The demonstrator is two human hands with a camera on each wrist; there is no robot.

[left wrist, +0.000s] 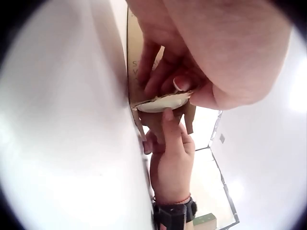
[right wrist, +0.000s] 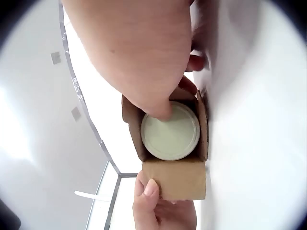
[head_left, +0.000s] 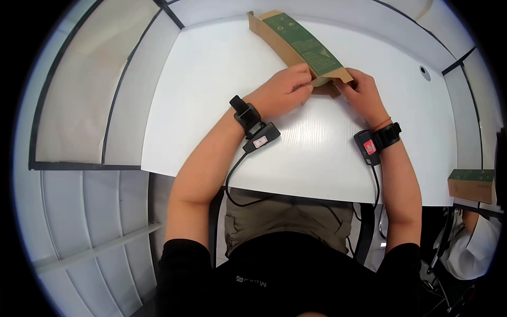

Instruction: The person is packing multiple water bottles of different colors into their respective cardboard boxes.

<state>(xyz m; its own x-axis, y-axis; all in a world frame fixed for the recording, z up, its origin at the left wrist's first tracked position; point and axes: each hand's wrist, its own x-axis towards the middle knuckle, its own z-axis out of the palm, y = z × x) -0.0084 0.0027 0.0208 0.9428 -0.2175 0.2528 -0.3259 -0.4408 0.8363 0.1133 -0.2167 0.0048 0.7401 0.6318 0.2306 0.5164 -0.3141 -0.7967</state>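
Observation:
A long brown-and-green cardboard box [head_left: 302, 46] lies slantwise on the white table, its near end open with flaps folded out. Inside that end, the right wrist view shows a pale, round, rimmed end of something [right wrist: 175, 136]; the rest of it is hidden in the box. My left hand [head_left: 288, 91] pinches an end flap [right wrist: 177, 179] between thumb and fingers on the left side. On the other side my right hand [head_left: 364, 98] grips the box edge, its fingers along the outside while its thumb [left wrist: 170, 125] presses against the round end.
Another green-and-brown box [head_left: 471, 185] stands at the far right by the table edge. Pale partition panels [head_left: 142, 68] border the white table [head_left: 211, 68]. A round cable hole [head_left: 424, 73] is at the back right. Black cables [head_left: 228, 182] hang from both wrist cameras.

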